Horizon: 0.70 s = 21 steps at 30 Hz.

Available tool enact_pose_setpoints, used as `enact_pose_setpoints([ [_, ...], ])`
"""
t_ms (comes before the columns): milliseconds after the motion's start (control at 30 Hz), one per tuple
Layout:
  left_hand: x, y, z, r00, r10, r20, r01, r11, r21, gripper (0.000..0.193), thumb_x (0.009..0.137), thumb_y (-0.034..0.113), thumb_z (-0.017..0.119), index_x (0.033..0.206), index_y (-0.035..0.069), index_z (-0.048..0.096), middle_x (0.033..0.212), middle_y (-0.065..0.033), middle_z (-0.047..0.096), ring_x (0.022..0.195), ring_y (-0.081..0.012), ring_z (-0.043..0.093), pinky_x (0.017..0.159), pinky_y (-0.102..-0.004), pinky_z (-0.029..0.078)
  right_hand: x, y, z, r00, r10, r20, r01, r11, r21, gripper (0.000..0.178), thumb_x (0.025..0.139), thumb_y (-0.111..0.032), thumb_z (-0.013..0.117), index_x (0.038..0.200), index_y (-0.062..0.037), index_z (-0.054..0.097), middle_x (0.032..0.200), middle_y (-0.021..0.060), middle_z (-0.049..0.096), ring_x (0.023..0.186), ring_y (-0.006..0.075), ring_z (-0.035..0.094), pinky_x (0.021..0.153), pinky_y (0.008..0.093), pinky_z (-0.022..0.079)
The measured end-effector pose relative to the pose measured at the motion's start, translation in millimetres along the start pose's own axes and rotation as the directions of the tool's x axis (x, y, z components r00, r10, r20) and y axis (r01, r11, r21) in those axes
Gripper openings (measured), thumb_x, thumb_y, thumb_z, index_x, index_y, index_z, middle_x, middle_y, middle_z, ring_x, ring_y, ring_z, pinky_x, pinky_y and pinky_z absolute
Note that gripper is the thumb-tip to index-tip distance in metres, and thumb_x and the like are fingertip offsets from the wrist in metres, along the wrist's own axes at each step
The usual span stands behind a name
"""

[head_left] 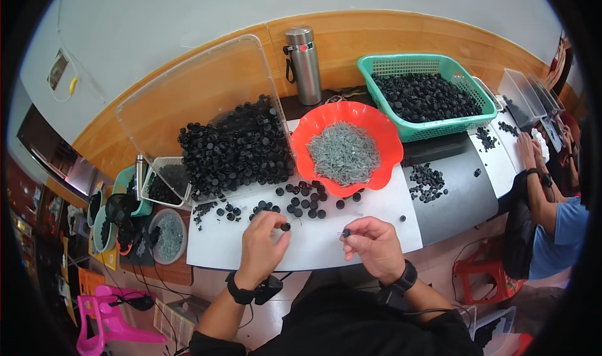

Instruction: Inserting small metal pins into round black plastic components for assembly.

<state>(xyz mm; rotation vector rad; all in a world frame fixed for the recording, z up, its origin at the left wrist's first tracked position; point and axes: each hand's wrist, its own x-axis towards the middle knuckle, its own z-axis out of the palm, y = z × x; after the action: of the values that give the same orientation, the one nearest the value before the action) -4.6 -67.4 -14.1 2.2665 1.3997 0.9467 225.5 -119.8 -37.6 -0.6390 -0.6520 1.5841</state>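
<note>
Two hands apart, left hand point(262, 246) pinching one black cap point(285, 227); right hand point(374, 246) pinching another point(346, 232)

Matt black caps and bright plastic on a white work sheet

The small black caps point(301, 202) scattered along the white sheet point(313, 243) look like matt moulded plastic, as does the one in the right hand point(371, 244) and the one at the left hand point(263, 243); the sheet itself is smooth and dull, like paper or thin board. The orange scalloped bowl point(382, 136) is glossy plastic holding dull grey wire springs point(343, 152). The green basket point(467, 115) is perforated plastic. The flask point(303, 64) is brushed steel. The clear bin point(188, 99) is glossy transparent plastic. The tabletop point(389, 42) beyond is smooth varnished wood.
</note>
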Motion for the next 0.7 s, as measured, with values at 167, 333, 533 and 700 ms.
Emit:
enact_pose_setpoints([
  [167, -7, 22, 20, 0.933, -0.22, 0.284, 0.355, 0.686, -0.635, 0.022, 0.075, -0.008, 0.064, 0.093, 0.001, 0.056, 0.088, -0.006, 0.065, 0.076, -0.0091, 0.061, 0.07, -0.0208, 0.05, 6, 9, 12, 0.998, -0.031, 0.062, 0.037, 0.995, -0.091, 0.017, 0.082, 0.008, 0.059, 0.098, 0.0046, 0.059, 0.084, 0.012, 0.063, 0.072, 0.0162, 0.064, 0.062, 0.0275, 0.055],
  [333, -9, 38, 28, 0.921, -0.201, 0.332, 0.388, 0.535, -0.75, 0.025, 0.076, -0.011, 0.062, 0.098, -0.002, 0.053, 0.089, -0.0069, 0.063, 0.079, -0.0091, 0.061, 0.072, -0.0223, 0.051, 4, 11, 11, 0.994, -0.074, 0.082, 0.084, 0.987, -0.137, 0.019, 0.079, 0.013, 0.058, 0.097, 0.0042, 0.059, 0.093, 0.0135, 0.06, 0.077, 0.0198, 0.063, 0.063, 0.0307, 0.056],
  [533, -10, 47, 36, 0.979, -0.109, 0.171, 0.197, 0.711, -0.675, 0.025, 0.078, -0.011, 0.06, 0.102, -0.004, 0.056, 0.093, -0.008, 0.061, 0.083, -0.0123, 0.062, 0.074, -0.0237, 0.052, 3, 11, 8, 0.991, -0.099, 0.095, 0.11, 0.987, -0.118, 0.021, 0.08, 0.013, 0.056, 0.099, 0.005, 0.06, 0.097, 0.0135, 0.061, 0.081, 0.0199, 0.064, 0.066, 0.0294, 0.055],
  [700, -8, 49, 34, 0.992, -0.047, 0.116, 0.12, 0.635, -0.763, 0.026, 0.085, -0.007, 0.055, 0.11, -0.005, 0.058, 0.1, -0.0125, 0.06, 0.085, -0.0161, 0.063, 0.079, -0.0279, 0.053, 2, 6, 8, 0.995, -0.075, 0.061, 0.079, 0.994, -0.077, 0.021, 0.081, 0.012, 0.056, 0.1, 0.0055, 0.06, 0.1, 0.0138, 0.061, 0.081, 0.019, 0.065, 0.068, 0.0288, 0.055],
])
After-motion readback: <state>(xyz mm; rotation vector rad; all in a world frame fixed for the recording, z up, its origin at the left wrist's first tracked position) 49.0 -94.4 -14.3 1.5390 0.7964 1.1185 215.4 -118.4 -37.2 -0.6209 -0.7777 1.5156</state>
